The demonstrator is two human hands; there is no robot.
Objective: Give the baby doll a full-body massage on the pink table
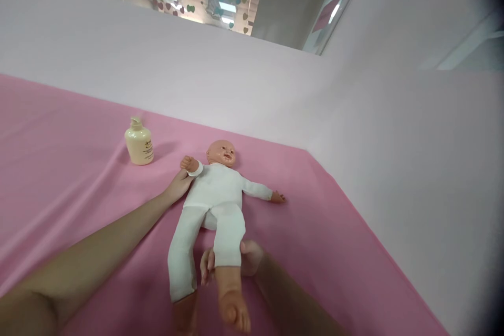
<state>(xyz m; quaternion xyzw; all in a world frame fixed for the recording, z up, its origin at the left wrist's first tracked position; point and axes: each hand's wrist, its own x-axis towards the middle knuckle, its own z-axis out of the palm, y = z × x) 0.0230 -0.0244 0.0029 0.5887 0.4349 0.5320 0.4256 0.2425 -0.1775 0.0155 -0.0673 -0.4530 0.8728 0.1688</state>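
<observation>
A baby doll (214, 189) in a white long-sleeved top and white trousers lies on its back on the pink sheet, its head toward the wall and its bare feet toward me. My left hand (180, 185) is at the doll's raised arm, just below the wrist; its fingers are mostly hidden behind the sleeve and body. From beneath, my right hand (252, 258) wraps round the lower leg on the right, thumb on one side and fingertips showing on the other. The doll's other arm stretches out to the right, untouched.
A cream pump bottle (139, 146) stands upright on the pink sheet (79, 147), left of the doll. White walls (220, 84) rise behind and to the right. Above the back wall, a mirror or window (283, 5) shows ceiling lights and heart-shaped decorations.
</observation>
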